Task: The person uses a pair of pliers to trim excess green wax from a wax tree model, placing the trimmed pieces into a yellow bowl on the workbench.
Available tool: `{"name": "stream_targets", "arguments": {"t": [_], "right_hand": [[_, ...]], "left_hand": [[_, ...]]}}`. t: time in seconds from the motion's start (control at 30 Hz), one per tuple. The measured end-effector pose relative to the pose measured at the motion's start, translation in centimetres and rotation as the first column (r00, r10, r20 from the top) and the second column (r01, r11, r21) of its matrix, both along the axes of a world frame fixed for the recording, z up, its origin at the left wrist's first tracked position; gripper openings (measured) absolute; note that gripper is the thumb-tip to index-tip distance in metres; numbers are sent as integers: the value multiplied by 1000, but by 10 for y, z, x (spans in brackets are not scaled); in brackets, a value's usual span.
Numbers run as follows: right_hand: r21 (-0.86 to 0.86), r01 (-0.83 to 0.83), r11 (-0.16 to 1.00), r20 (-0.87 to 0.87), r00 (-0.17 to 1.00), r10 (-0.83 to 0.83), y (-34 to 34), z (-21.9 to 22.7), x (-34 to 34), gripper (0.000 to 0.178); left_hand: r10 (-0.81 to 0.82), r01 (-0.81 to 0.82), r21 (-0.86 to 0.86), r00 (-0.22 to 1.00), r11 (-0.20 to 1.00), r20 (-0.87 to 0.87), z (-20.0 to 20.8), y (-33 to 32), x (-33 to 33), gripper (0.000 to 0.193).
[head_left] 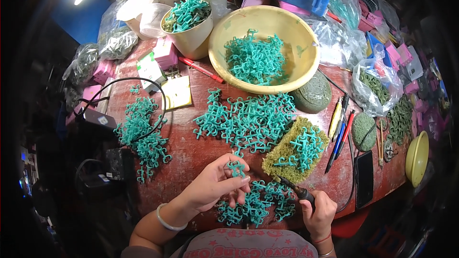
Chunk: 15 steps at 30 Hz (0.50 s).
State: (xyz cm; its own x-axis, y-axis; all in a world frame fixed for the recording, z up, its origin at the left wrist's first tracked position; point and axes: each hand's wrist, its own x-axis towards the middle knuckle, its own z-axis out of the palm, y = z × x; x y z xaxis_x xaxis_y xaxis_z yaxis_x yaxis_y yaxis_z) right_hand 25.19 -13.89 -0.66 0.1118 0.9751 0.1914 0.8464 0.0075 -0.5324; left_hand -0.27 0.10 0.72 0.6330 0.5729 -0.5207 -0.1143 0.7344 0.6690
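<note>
Between the thumb and fingers of my left hand (217,181) is a small teal wax-like piece (235,168) with curled ends. My right hand (319,215) grips the dark handle of a soldering iron (303,193). Its thin tip points up and left, at the lower edge of a yellow-green sponge-like block (278,158); I cannot tell whether they touch. Several teal pieces (308,148) rest on that block. Just below my hands lies a pile of similar pieces (256,205), and a wider spread of them (248,122) covers the table beyond.
A large yellow basin (220,67) with teal pieces stands at the back, beside a filled white bucket (201,33). Another pile (141,129) lies left near a black cable. Pens (337,129), a round green block (313,93) and a black phone (364,179) are on the right.
</note>
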Motion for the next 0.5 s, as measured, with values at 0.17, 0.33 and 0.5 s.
{"name": "stream_targets", "arguments": {"t": [0.17,0.33,0.5], "right_hand": [[15,-2,1000,1,1000,2,0,0,0,40],[2,17,1000,107,994,-18,-10,10,7,42],[-34,42,999,205,978,-35,-13,6,16,39]], "left_hand": [[1,-1,1,1000,1000,-20,0,0,0,22],[25,-26,53,999,998,25,2,1,-1,24],[90,-105,201,993,974,81,4,6,-5,25]]}}
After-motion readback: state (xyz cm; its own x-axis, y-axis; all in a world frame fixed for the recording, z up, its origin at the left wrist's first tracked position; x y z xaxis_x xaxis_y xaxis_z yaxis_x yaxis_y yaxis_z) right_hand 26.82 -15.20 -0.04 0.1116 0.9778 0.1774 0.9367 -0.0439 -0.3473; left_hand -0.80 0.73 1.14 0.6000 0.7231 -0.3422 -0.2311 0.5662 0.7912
